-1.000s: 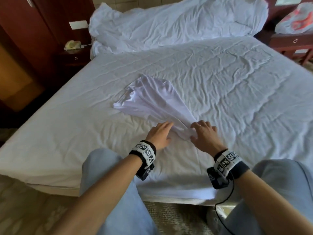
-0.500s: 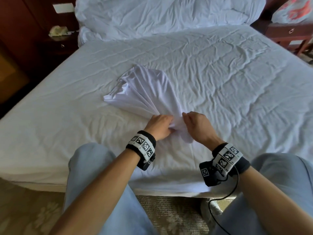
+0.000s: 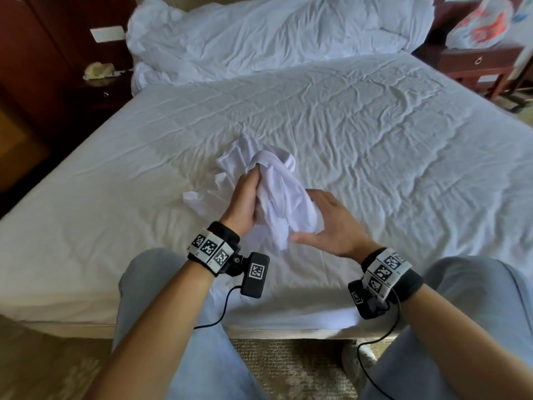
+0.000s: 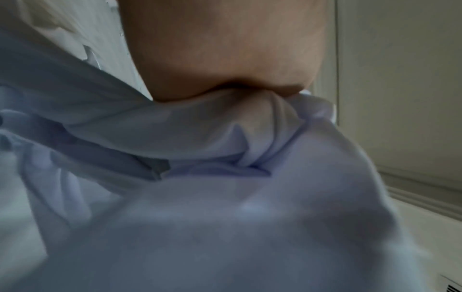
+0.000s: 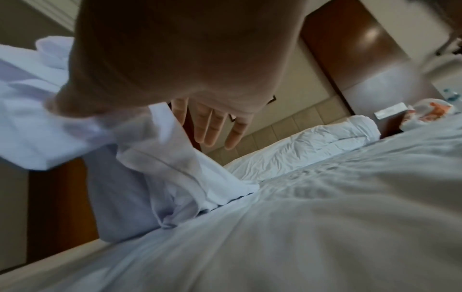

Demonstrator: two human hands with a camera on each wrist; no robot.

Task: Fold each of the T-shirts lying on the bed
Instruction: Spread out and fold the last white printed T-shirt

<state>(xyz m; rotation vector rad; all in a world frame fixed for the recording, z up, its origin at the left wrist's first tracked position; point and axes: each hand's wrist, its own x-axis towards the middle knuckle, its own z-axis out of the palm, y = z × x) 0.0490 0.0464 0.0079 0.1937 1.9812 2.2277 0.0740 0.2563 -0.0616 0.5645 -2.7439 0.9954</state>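
From the head view I see my left hand gripping a bunched white T-shirt lifted off the bed, part of it trailing onto the sheet, while my right hand lies flat-fingered against the bundle's near side, the crumpled duvet up at the headboard end. Left wrist view: my palm is clamped on a wad of shirt cloth, blurred and filling the frame. Right wrist view: my fingers are straight and spread, shirt fabric draped beside them down to the sheet.
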